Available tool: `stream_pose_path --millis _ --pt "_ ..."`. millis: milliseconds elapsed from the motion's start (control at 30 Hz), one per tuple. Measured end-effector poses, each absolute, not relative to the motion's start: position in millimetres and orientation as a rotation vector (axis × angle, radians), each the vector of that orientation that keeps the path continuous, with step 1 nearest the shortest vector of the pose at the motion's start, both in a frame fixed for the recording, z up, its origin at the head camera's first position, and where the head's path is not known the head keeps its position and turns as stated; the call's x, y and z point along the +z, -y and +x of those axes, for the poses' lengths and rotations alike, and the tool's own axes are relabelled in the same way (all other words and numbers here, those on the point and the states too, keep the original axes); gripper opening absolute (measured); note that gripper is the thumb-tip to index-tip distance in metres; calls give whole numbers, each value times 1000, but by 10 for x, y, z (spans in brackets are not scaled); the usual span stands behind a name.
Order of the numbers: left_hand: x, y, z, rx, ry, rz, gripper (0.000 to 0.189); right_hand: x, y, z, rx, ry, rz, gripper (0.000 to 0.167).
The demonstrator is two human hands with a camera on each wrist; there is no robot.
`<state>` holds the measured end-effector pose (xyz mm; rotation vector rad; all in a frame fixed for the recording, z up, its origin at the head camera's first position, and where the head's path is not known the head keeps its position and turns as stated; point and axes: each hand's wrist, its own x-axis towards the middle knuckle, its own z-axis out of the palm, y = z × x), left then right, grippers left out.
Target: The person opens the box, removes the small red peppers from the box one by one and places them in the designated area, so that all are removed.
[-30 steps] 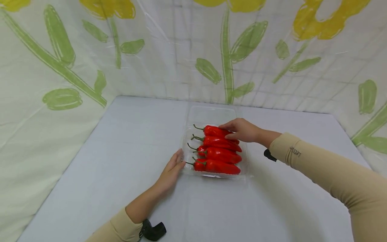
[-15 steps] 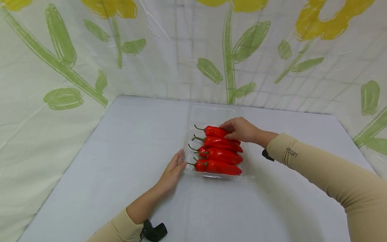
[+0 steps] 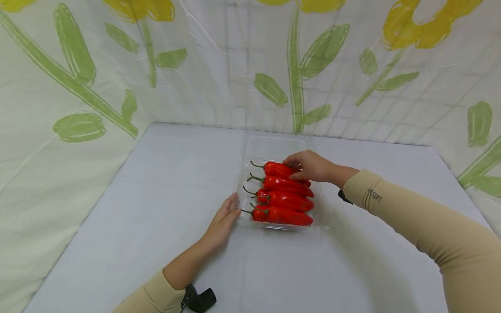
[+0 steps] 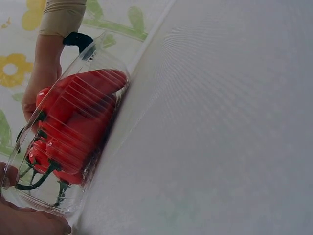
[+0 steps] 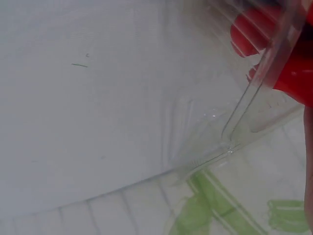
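Observation:
Several glossy red peppers with green stems lie in rows in a clear plastic clamshell box (image 3: 242,174). My right hand (image 3: 313,167) reaches in from the right and grips the farthest pepper (image 3: 273,168), with thumb and fingers on either side of its tip end. My left hand (image 3: 220,224) holds the box's left side, thumb near the front corner and fingers along the edge. In the left wrist view, fingers (image 4: 29,220) wrap the box's end, and red peppers (image 4: 83,122) show through its ribbed wall. The right wrist view catches a pepper (image 5: 296,73) behind the plastic.
The box's open clear lid (image 3: 277,145) lies flat toward the back of the white table (image 3: 164,174). Behind the table hangs a white curtain (image 3: 211,65) with yellow flowers and green leaves.
My right hand and its forearm have shifted slightly left over the far pepper. The left hand, the box and the peppers keep their places.

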<state>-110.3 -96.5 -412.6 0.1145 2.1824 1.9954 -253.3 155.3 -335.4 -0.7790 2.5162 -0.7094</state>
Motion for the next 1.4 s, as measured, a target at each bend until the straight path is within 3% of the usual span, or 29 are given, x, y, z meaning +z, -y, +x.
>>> stream_pose_path --millis 1400 --pt "-4124 960 -1105 1993 -2150 81 53 -3415 -1683 -2458 -933 -2578 -933 50"
